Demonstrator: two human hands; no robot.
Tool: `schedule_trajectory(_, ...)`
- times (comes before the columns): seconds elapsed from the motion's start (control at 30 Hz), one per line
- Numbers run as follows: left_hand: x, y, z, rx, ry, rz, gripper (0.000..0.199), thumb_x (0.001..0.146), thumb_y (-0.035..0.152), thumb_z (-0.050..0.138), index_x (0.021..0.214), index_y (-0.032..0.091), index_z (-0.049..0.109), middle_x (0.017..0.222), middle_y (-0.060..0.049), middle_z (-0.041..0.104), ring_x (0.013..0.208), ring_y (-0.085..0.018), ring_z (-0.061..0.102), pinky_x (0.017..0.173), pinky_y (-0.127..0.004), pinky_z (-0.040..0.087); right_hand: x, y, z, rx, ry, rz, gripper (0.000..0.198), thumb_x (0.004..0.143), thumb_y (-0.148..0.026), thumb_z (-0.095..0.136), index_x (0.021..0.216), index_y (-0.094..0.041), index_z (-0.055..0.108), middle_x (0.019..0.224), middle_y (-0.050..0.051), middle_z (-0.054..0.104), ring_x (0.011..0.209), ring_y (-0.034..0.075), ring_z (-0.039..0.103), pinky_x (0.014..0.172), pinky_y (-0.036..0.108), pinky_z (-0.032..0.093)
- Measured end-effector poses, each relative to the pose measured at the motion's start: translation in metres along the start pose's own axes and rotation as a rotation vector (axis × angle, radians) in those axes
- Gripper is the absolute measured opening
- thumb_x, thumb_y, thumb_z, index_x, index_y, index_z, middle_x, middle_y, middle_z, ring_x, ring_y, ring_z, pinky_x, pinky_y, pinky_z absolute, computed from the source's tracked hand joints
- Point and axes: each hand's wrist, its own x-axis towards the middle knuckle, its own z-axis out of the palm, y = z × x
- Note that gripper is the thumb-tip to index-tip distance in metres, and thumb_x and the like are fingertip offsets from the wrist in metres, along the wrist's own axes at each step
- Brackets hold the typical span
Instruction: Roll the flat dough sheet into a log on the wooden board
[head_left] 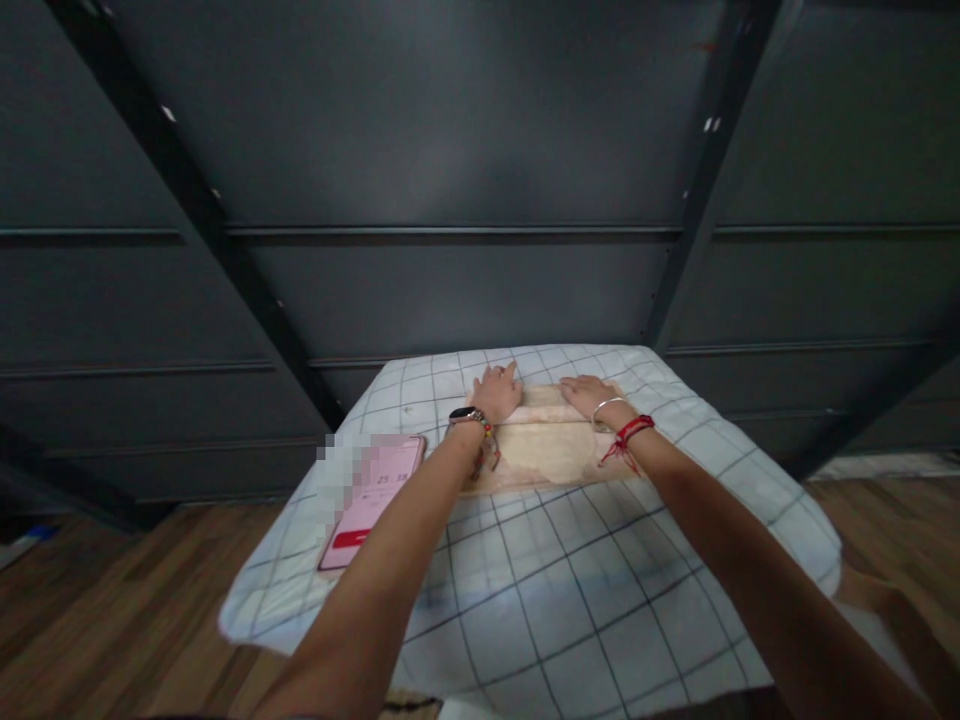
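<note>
a beige sheet (559,452) lies in the far half of the table (555,600), spread in front of the far edge, with a fold or ridge running across it from side to side. the table wears a white cover (720,440) with dark grid lines. the left hand (496,394) rests palm down over the sheet's far left corner, released, its fingers spread and one pointing toward the table's far edge. the right hand (591,396) lies palm down over the far right part of the sheet, fingers turned inward; i cannot tell whether its hidden fingertips pinch it. a watch (463,414) and a beaded bracelet (489,436) circle the left wrist; a thin bangle (609,402) and a red string bracelet (634,432) the right. a phone (375,505) with a lit pink screen lies face up near the table's left edge, one side pixelated, just beside the left forearm. grey panels (450,150) rise behind the far edge, and wooden floor (172,590) shows below.
</note>
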Motion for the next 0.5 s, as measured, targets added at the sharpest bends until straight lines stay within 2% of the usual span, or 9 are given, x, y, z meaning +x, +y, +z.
schedule_trajectory(0.2, 0.0, 0.002, -0.002, -0.008, 0.029, -0.034, 0.055, 0.088, 0.029, 0.033, 0.142, 0.017, 0.032, 0.133, -0.016, 0.049, 0.127, -0.03, 0.04, 0.101, -0.052, 0.033, 0.004, 0.001, 0.0, -0.011, -0.015, -0.017, 0.039, 0.094, -0.017, 0.031, 0.123, -0.016, 0.056, 0.139, 0.012, 0.048, 0.121, 0.024, 0.048, 0.1, 0.037, 0.035)
schedule_trajectory(0.3, 0.007, 0.0, 0.0, -0.01, 0.043, -0.038, 0.055, 0.088, 0.029, 0.033, 0.141, 0.016, 0.033, 0.132, -0.016, 0.05, 0.126, -0.03, 0.041, 0.1, -0.052, 0.034, 0.012, 0.006, 0.004, 0.038, -0.018, 0.017, 0.038, 0.093, -0.018, 0.032, 0.122, -0.018, 0.057, 0.139, 0.01, 0.049, 0.121, 0.023, 0.048, 0.1, 0.037, 0.035)
schedule_trajectory(0.5, 0.022, -0.006, 0.005, -0.021, 0.009, -0.09, 0.056, 0.087, 0.031, 0.036, 0.141, 0.019, 0.032, 0.135, -0.016, 0.048, 0.128, -0.03, 0.041, 0.101, -0.052, 0.033, 0.028, 0.018, 0.011, 0.055, -0.01, 0.003, 0.034, 0.09, -0.014, 0.038, 0.116, -0.019, 0.06, 0.136, 0.011, 0.051, 0.118, 0.021, 0.051, 0.098, 0.034, 0.036)
